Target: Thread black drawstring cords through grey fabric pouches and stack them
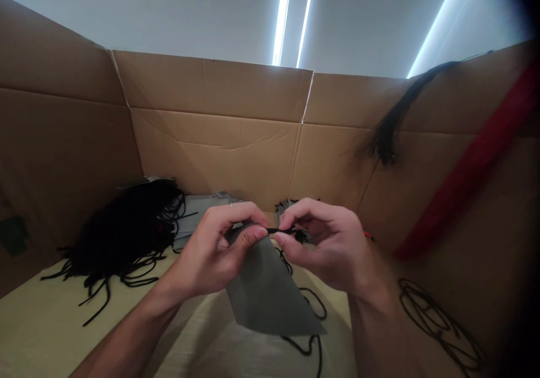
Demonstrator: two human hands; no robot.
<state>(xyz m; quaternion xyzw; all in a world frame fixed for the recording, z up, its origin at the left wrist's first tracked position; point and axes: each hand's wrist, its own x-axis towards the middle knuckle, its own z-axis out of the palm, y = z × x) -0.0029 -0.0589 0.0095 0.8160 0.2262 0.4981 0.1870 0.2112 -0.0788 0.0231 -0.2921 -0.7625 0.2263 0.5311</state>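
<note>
Forearms (139,322) foremost | left hand (225,248) pinching thin, plain grey sheet (270,296), slightly bowed | right hand (327,240) pinching black cord (273,230)

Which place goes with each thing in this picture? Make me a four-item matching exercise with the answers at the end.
Things
1. Grey sheet
2. Pile of black cords
3. Red strip
4. Tuft of black strands

Places
A. Slanting down the far right side of the picture
B. Pinched in the left hand and hanging below it
C. Draped over the top edge of the cardboard wall
D. Heaped on the pale surface, at the left

Right pairs
1-B, 2-D, 3-A, 4-C
</note>
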